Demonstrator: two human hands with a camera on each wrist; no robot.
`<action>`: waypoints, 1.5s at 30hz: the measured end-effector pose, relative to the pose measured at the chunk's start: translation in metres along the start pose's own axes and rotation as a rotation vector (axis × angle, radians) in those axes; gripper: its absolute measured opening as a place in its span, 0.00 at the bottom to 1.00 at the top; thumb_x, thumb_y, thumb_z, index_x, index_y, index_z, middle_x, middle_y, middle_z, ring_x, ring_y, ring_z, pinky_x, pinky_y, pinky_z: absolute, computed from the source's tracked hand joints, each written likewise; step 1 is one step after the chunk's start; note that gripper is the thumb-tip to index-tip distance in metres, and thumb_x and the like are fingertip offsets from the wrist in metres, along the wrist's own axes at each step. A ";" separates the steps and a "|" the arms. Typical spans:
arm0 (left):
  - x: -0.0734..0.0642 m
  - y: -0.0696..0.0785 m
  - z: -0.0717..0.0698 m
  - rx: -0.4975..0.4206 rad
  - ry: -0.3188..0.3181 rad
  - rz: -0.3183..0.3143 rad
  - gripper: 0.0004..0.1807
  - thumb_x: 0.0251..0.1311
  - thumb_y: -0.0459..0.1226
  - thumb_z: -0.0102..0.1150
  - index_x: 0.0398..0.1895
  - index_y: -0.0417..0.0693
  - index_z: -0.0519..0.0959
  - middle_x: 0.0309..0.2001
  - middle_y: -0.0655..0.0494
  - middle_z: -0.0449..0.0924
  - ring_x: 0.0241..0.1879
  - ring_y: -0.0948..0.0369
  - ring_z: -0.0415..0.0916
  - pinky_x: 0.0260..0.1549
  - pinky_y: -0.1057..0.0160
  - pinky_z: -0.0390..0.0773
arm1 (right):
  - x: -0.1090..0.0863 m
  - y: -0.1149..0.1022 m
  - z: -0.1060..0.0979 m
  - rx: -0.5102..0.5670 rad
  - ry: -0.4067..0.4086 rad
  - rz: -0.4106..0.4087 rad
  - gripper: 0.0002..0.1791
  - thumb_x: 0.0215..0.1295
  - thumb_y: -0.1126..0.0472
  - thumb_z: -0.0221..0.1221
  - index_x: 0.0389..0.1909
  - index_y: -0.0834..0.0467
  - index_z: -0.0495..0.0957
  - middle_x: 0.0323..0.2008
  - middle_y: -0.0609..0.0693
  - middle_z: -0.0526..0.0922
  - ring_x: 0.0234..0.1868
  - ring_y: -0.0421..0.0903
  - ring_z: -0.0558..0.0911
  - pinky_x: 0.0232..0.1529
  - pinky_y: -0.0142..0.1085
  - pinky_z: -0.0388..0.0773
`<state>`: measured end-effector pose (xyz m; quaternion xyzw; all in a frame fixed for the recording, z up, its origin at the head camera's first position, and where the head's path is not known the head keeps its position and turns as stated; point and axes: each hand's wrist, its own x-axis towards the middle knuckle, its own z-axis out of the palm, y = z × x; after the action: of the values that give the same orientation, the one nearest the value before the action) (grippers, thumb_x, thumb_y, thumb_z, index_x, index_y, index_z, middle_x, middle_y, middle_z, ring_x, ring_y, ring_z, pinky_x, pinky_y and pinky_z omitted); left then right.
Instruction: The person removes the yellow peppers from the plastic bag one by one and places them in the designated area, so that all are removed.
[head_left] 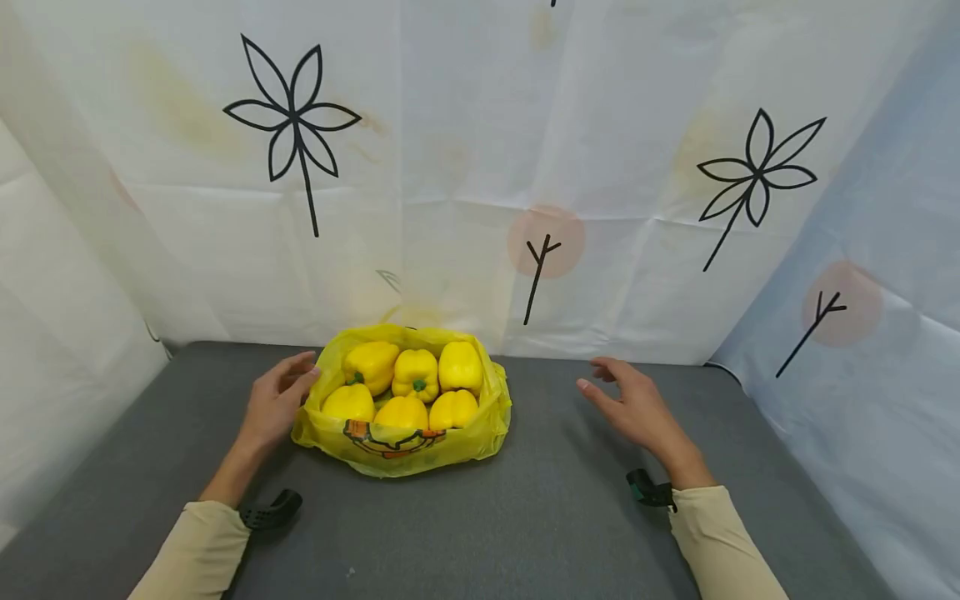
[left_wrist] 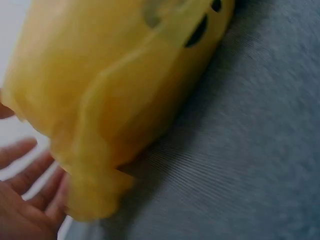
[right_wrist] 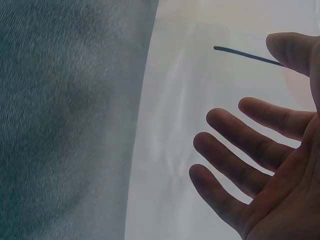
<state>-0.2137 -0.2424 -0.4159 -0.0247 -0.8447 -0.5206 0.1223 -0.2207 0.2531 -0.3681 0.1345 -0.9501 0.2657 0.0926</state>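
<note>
A yellow plastic bag (head_left: pixel 480 437) with an orange and black print rests on the table, its mouth spread wide. Several yellow bell peppers (head_left: pixel 416 372) lie inside in two rows. At the bag's left side is my left hand (head_left: pixel 273 404), fingertips right at the rim. The left wrist view shows that hand (left_wrist: pixel 25 207) with fingers spread beside a crumpled corner of the bag (left_wrist: pixel 100 195). Well to the right of the bag, my right hand (head_left: pixel 633 407) hovers over the table with nothing in it. Its fingers (right_wrist: pixel 232 172) are apart and slightly bent in the right wrist view.
The dark grey table (head_left: pixel 450 533) reaches back to a white cloth backdrop (head_left: pixel 450 167) printed with leaves and twigs. Cloth also hangs along the left and right sides. A dark band (head_left: pixel 272 510) sits on the left wrist and another (head_left: pixel 649 489) on the right.
</note>
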 end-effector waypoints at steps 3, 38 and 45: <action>0.000 -0.008 0.003 -0.055 0.016 0.005 0.30 0.79 0.48 0.49 0.72 0.36 0.69 0.65 0.36 0.72 0.51 0.70 0.72 0.43 0.78 0.72 | 0.000 -0.004 0.001 0.012 -0.002 -0.016 0.32 0.76 0.45 0.56 0.70 0.63 0.70 0.58 0.64 0.79 0.59 0.65 0.76 0.54 0.62 0.74; 0.003 -0.034 0.011 -0.187 0.048 0.041 0.26 0.75 0.43 0.56 0.62 0.27 0.77 0.44 0.79 0.78 0.45 0.75 0.76 0.43 0.77 0.76 | 0.008 -0.074 0.016 0.366 -0.079 -0.171 0.25 0.73 0.51 0.62 0.67 0.55 0.74 0.56 0.53 0.81 0.57 0.53 0.80 0.59 0.50 0.76; 0.001 -0.033 0.011 -0.191 0.041 0.014 0.27 0.75 0.43 0.57 0.63 0.27 0.76 0.46 0.76 0.78 0.45 0.75 0.75 0.44 0.77 0.76 | 0.026 -0.102 0.028 0.557 -0.082 -0.193 0.22 0.70 0.58 0.65 0.62 0.59 0.78 0.54 0.57 0.82 0.54 0.55 0.81 0.57 0.50 0.78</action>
<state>-0.2226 -0.2476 -0.4491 -0.0314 -0.7882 -0.5984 0.1404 -0.2174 0.1487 -0.3363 0.2551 -0.8264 0.5005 0.0386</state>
